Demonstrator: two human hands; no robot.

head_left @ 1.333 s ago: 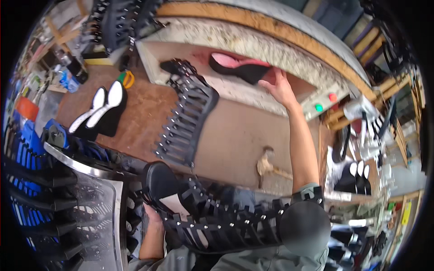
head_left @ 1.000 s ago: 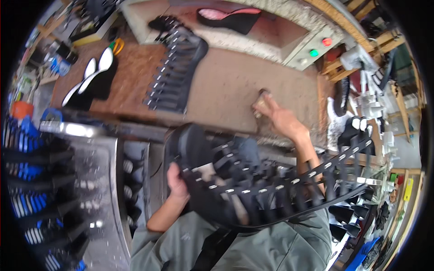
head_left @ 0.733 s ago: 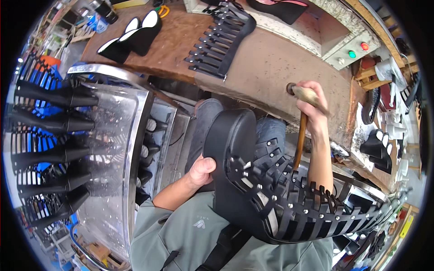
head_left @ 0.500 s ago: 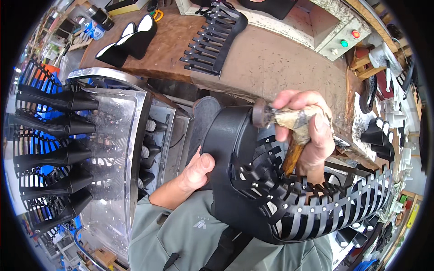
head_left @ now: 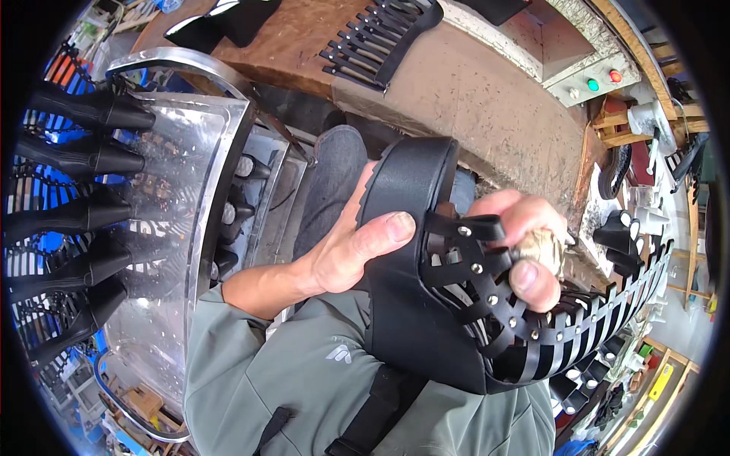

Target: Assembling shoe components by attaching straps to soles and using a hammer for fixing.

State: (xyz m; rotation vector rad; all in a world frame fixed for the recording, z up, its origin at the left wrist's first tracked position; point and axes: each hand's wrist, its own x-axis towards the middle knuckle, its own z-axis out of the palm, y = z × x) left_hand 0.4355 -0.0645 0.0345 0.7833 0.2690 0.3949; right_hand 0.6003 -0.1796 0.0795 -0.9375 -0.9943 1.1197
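"Black leather strapped boot [head_left: 426, 304] with silver rivets: position, head view?"

"Held tilted in front of the person's grey-green garment [head_left: 304, 372], its straps running to the right. Left hand [head_left: 342, 258] grips it, thumb across the smooth side; remaining fingers largely hidden behind."

"Right hand [head_left: 532, 220]?"

"Fingers closed around a beige-wrapped hammer [head_left: 546, 254], just beside the boot's straps. Its handle is hidden."

"Surroundings?"

"Brown worktop [head_left: 456, 99] ahead, bearing a black, studded, comb-shaped leather piece [head_left: 399, 61]. Off-white control panel [head_left: 585, 87] beyond, with green and red buttons."
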